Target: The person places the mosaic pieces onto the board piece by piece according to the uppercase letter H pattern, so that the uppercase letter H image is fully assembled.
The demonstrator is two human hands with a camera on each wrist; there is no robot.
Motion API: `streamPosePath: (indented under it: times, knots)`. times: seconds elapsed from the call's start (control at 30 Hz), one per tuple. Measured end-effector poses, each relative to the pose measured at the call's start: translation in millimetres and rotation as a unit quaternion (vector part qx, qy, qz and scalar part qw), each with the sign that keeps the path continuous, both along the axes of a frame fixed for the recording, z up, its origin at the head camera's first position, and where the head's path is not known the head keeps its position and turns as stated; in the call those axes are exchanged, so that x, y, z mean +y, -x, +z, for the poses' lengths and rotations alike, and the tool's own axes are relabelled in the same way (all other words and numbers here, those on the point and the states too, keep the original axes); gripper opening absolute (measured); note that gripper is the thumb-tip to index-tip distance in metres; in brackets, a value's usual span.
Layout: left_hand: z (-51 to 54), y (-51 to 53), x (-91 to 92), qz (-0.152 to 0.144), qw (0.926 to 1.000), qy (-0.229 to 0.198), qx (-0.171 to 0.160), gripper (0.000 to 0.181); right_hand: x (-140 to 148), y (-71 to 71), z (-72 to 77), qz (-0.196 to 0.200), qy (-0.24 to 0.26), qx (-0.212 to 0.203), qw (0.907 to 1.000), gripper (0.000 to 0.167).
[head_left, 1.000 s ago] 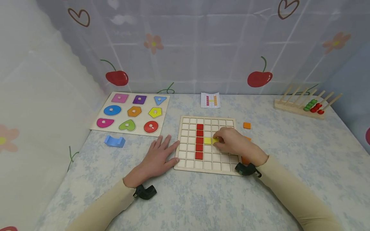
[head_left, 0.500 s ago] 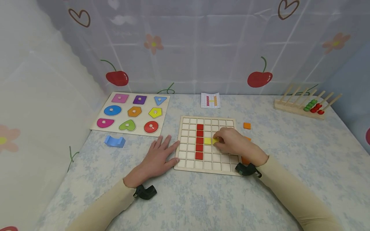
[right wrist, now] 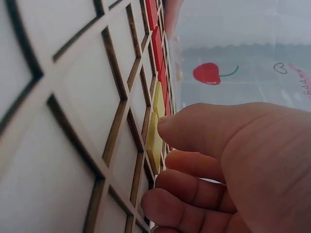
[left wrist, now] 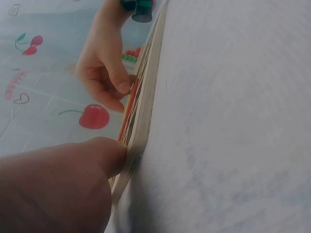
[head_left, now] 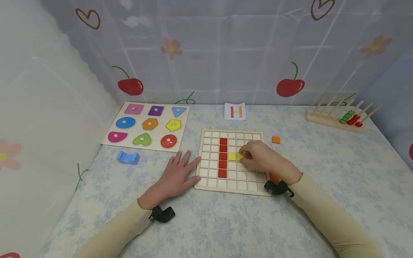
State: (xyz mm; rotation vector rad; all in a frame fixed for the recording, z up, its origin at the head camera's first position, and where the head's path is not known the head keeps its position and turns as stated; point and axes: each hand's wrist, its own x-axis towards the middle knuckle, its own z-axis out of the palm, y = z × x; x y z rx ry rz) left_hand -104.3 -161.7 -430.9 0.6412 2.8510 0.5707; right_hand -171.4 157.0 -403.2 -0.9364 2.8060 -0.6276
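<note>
A wooden grid board (head_left: 232, 190) lies on the table. A column of several red square tiles (head_left: 223, 156) sits in its cells. To their right in one row are a yellow tile (head_left: 232, 157) and a second yellow tile (head_left: 240, 157). My right hand (head_left: 262, 159) pinches this second tile at its cell; in the right wrist view the thumb touches the yellow tile's (right wrist: 154, 141) edge. The fingers partly cover it. Spread out flat, my left hand (head_left: 175, 177) rests on the table with fingertips and thumb against the board's left edge.
An orange tile (head_left: 275, 139) lies right of the board, others partly under my right hand. Behind stands a pattern card (head_left: 235, 111). At left are a shape puzzle (head_left: 133, 130) and a blue block (head_left: 128, 157); at back right, a bead-peg rack (head_left: 333, 122).
My right hand has shifted very slightly to the right, still at the second yellow tile. The left hand and the tiles stay where they were.
</note>
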Motion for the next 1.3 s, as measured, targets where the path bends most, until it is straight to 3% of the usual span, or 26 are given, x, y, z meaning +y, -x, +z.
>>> streamPosePath:
  times: [0.53, 0.87, 1.3]
  knots:
    - [-1.7, -0.1, -1.0, 0.002, 1.0, -0.007, 0.003, 0.066, 10.4, 6.0, 5.4, -0.015, 0.0, -0.003, 0.9999, 0.024]
    - [-1.0, 0.3, -1.2, 0.0, 1.0, -0.009, 0.001, 0.066, 44.0, 19.8, 15.3, -0.078, -0.002, -0.021, 0.9967, 0.03]
    - [-0.2, 0.4, -0.7, 0.002, 1.0, -0.006, 0.0, 0.065, 85.8, 38.0, 6.8, -0.145, -0.019, -0.008, 0.9893, 0.031]
